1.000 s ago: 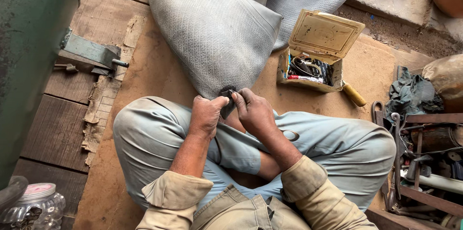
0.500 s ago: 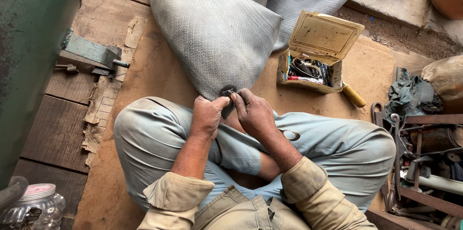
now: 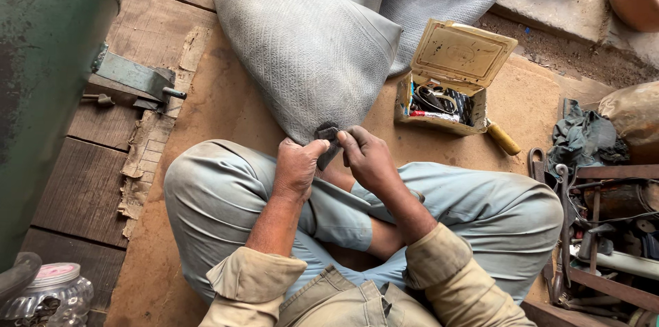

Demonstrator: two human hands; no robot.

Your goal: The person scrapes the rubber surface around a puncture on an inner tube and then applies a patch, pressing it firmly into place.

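Observation:
I sit cross-legged on a wooden floor. Both hands meet over my lap at the near edge of a large grey rubber inner tube (image 3: pixel 309 45). My left hand (image 3: pixel 296 166) and my right hand (image 3: pixel 367 155) together pinch a small dark rubber patch (image 3: pixel 328 140) against the tube's edge. The fingers of both hands are closed on the patch, which they partly cover.
An open yellowish box (image 3: pixel 453 76) with small tools stands to the right, a wooden-handled tool (image 3: pixel 502 138) beside it. A green metal tank (image 3: pixel 48 80) fills the left. A glass jar (image 3: pixel 51 293) sits bottom left. Metal tools and a dark rag (image 3: pixel 583 138) lie at right.
Hardly anything differs: both hands stay on the patch at the tube's edge, with only slight finger shifts.

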